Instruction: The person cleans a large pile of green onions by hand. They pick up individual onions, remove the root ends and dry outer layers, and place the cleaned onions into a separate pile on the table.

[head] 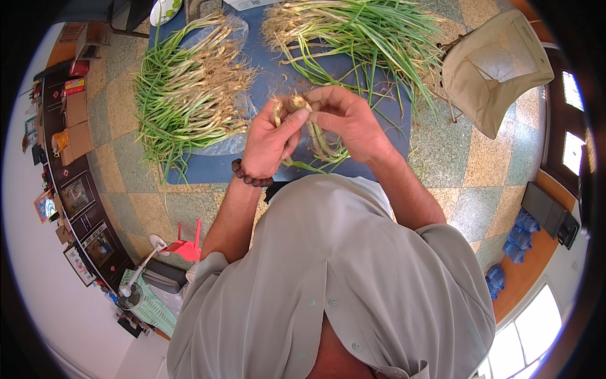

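Near the front edge of a blue table [270, 61], my left hand [274, 137], with a dark bead bracelet [251, 176] at its wrist, grips a few scallions [316, 135] by their pale root ends. My right hand [348, 121] pinches the same root ends between thumb and fingers, and the two hands nearly touch. The green leaves hang down below them towards my shirt. To the left, a long row of scallions [194, 104] lies on a clear plastic sheet [240, 33], roots facing right. A loose heap of scallions [360, 28] lies at the back right.
Beyond the table's right side stands a beige folding chair [497, 71]. A plate with green items [165, 10] sits at the back left corner. Root scraps and peelings [284, 85] lie on the table between the piles. A red stool [187, 246] is on the floor at lower left.
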Motion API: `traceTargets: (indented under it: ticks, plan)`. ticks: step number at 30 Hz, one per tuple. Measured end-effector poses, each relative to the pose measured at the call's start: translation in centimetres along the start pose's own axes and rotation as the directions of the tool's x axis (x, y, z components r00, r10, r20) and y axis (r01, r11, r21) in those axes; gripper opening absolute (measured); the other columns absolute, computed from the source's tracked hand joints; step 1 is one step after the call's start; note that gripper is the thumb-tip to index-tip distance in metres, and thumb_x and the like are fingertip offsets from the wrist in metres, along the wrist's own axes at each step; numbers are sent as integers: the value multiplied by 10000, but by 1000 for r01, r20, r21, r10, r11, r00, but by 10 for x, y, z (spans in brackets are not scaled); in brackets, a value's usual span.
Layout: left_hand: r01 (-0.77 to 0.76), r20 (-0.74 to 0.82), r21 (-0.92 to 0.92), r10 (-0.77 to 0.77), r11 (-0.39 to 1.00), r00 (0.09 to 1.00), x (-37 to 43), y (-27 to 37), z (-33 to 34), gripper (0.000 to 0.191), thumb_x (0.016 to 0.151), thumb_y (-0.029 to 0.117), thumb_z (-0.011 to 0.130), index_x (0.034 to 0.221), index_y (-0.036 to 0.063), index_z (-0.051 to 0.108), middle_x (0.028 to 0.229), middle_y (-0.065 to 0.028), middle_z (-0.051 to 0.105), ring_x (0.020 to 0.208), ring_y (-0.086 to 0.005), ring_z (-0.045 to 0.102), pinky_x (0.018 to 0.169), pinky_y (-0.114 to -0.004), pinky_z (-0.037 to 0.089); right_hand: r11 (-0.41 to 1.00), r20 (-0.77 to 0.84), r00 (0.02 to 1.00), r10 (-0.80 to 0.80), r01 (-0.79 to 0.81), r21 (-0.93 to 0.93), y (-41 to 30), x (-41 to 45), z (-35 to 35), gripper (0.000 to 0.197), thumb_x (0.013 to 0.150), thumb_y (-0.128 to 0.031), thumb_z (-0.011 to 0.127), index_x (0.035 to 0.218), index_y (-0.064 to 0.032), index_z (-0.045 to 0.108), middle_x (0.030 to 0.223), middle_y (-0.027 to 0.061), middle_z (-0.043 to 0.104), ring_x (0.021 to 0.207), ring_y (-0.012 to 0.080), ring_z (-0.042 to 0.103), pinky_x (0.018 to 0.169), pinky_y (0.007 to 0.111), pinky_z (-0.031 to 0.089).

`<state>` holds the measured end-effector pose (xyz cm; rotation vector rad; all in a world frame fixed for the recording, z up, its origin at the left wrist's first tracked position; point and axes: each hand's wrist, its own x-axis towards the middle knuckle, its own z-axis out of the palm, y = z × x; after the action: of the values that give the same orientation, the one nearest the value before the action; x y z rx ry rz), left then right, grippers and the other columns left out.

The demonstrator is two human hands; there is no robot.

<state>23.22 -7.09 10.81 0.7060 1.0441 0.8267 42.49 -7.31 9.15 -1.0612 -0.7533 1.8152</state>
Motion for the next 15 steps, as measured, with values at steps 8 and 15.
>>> traceTargets:
  ticks: [8, 15]
  plan:
    - [-169, -158, -72, 157, 983, 975, 16, 3, 3, 223, 1145, 260, 520, 1204, 54, 582, 951, -71, 682, 729, -100, 580, 651, -270, 486, 971, 154, 984, 85, -47, -234, 15, 2, 2, 460, 1027, -221, 724, 1353, 75, 593, 1061, 93, 710, 960, 140, 645, 856, 329, 550]
    - [-187, -169, -370, 132, 910, 977, 17, 10, -10, 318, 1159, 308, 470, 1362, 67, 509, 981, -61, 656, 844, -192, 664, 768, -373, 576, 603, 270, 913, -306, 405, -687, 34, -1, 13, 414, 940, -243, 764, 1273, -22, 656, 981, 168, 715, 899, 338, 685, 831, 447, 553]
